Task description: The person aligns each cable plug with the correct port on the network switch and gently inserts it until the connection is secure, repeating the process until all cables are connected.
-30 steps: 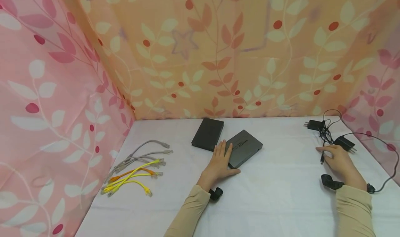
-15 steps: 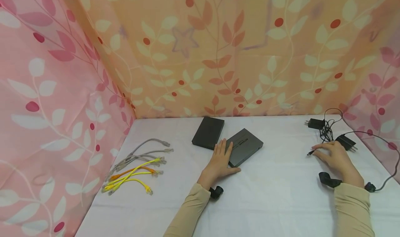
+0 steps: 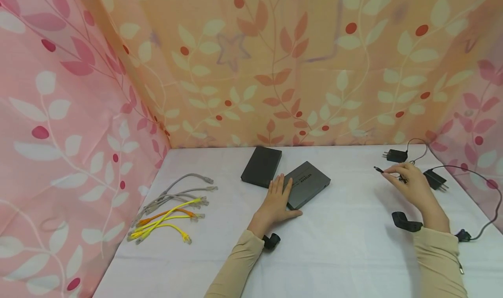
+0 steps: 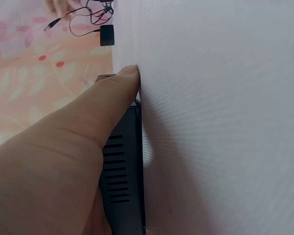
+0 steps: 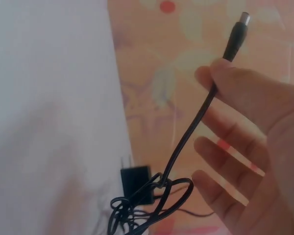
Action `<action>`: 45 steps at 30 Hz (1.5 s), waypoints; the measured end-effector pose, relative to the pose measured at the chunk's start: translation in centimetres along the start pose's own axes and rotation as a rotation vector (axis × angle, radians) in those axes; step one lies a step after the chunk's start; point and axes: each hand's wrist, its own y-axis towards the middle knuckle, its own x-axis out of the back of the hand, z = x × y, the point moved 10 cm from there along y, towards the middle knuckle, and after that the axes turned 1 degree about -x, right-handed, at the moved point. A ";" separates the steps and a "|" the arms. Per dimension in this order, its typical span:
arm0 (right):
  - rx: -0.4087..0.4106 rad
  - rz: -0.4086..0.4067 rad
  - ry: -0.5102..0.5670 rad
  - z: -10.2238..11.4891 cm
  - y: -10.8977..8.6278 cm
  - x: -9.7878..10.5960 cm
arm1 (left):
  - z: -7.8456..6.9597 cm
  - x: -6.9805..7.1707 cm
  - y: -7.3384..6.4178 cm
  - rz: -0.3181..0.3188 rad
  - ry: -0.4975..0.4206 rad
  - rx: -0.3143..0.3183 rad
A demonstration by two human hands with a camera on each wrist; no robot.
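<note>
Right hand (image 3: pixel 412 186) pinches a power cord (image 5: pixel 184 138); left hand (image 3: pixel 272 210) rests at a NETGEAR box (image 3: pixel 310 183)

At the bottom of the head view, 2 beige sleeves (image 3: pixel 233 267) lead to the hands. The left hand, centre, is spread flat with fingers straight, gripping nothing, its fingertips at the grey box's left edge. The right hand, right of centre, holds the cord between thumb and forefinger, the other fingers loosely bent. Grey Ethernet cables (image 3: pixel 171 197), yellow cables (image 3: pixel 165 221) and an orange cable (image 3: pixel 146 222) lie at centre left. Farther back, a black box (image 3: pixel 262 167) stands behind the grey box, and 2 power adapters (image 3: pixel 397 155) lie at right, below a floral curtain (image 3: pixel 275 71).

The left wrist view alone shows vent slots (image 4: pixel 116 169) beside the thumb. The right wrist view reveals the barrel plug's (image 5: pixel 238 36) metal tip and the cord's tangled loops, mostly hidden by the hand from above.

Compared with 0.5 s ago, the right hand and plug have moved toward the upper left; the left hand and both boxes have stayed put.
</note>
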 end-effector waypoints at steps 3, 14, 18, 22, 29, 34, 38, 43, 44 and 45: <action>0.041 0.005 0.022 1.7 0.4 -0.3 | 0.0 0.0 -0.1 0.002 -0.007 0.002; 0.034 0.134 0.056 4.3 1.0 -3.7 | 0.0 -0.1 -0.1 0.010 -0.026 -0.003; 0.087 0.162 0.068 5.5 1.1 -5.1 | 0.0 -0.2 -0.1 0.010 -0.014 0.000; 0.112 0.207 0.092 6.4 1.1 -6.7 | 0.0 -0.1 -0.1 0.015 -0.007 0.001; 0.087 0.319 0.100 7.0 0.7 -9.1 | 0.0 0.0 -0.1 0.014 -0.009 0.000; 0.071 0.378 0.088 7.1 0.6 -10.2 | 0.0 0.1 -0.2 0.024 -0.010 0.004; 0.060 0.407 0.070 7.4 0.4 -10.7 | 0.0 0.1 -0.2 0.029 -0.015 0.009; 0.050 0.443 0.055 7.6 0.2 -11.7 | 0.0 0.1 -0.3 0.029 -0.013 0.006; 0.053 0.453 0.057 7.7 0.1 -12.0 | -0.1 0.2 -0.3 0.029 -0.014 0.005; 0.050 0.463 0.054 7.8 0.1 -12.3 | -0.1 0.2 -0.3 0.029 -0.015 0.006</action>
